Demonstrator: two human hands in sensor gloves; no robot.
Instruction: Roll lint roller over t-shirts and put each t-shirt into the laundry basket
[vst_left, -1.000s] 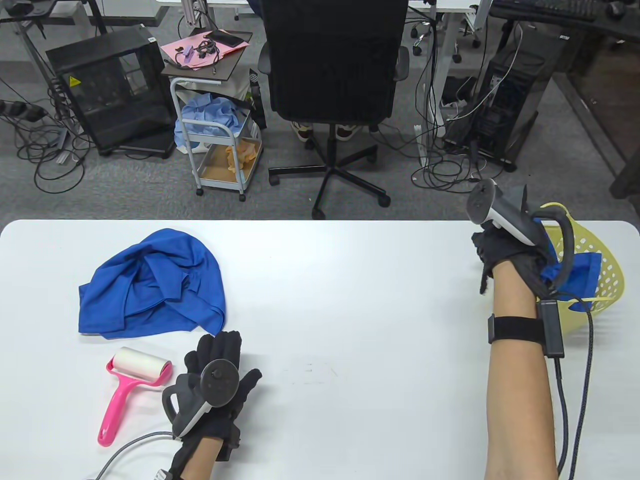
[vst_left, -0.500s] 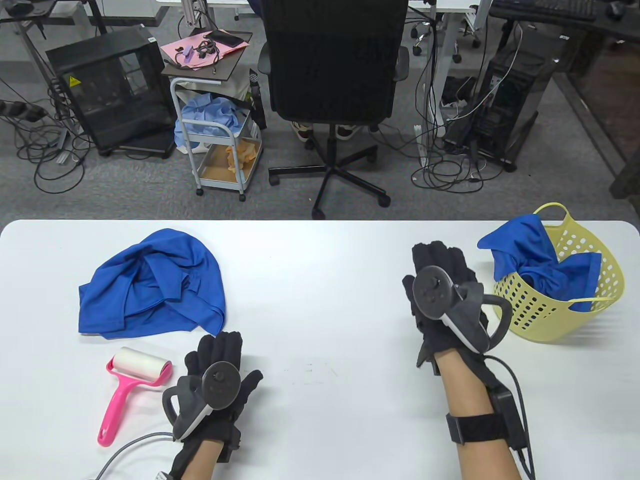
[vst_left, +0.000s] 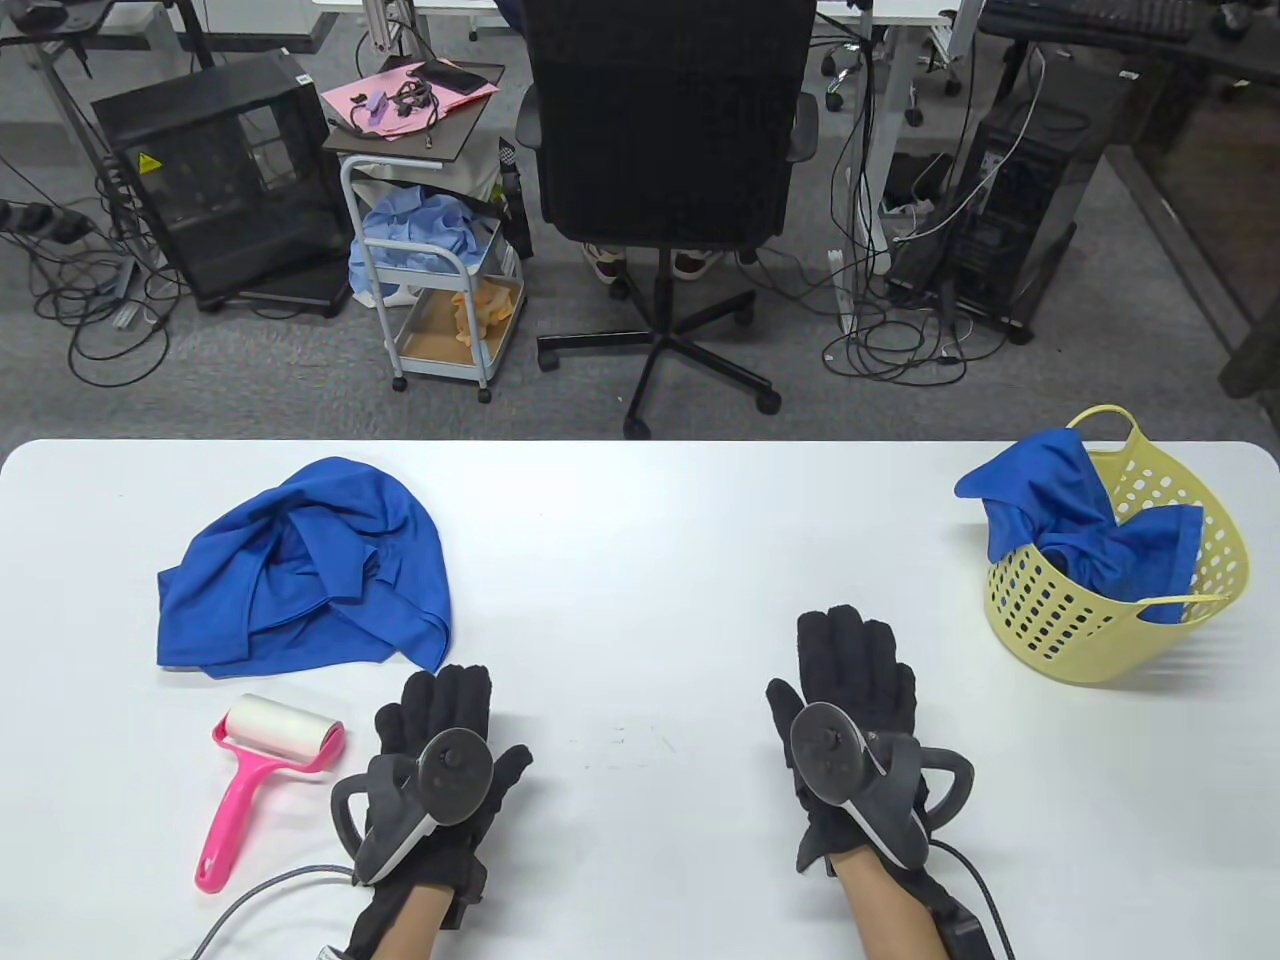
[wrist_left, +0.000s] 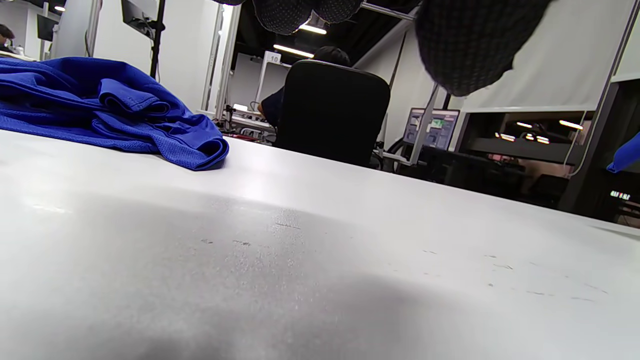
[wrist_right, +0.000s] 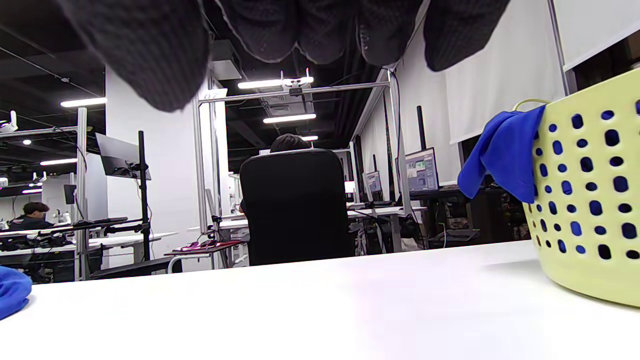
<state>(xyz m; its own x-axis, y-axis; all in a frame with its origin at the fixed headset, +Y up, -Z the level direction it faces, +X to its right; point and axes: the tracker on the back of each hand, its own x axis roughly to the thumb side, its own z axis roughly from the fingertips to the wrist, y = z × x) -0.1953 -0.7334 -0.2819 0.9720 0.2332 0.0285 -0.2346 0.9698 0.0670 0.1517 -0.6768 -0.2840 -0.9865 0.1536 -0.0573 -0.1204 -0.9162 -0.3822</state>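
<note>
A crumpled blue t-shirt lies on the white table at the left, also showing in the left wrist view. The pink lint roller with its white roll lies just below it. A second blue t-shirt sits in the yellow laundry basket at the right, one corner hanging over the rim. My left hand rests flat on the table beside the roller, holding nothing. My right hand lies flat left of the basket, fingers straight and empty.
Beyond the table's far edge stand a black office chair, a small white cart with cloths, and computer towers with loose cables on the floor. A glove cable trails near the roller handle.
My right hand has left the basket, where the blue t-shirt now stays, and drawn back to the left and toward me to lie flat on the table. The left hand barely shifted.
</note>
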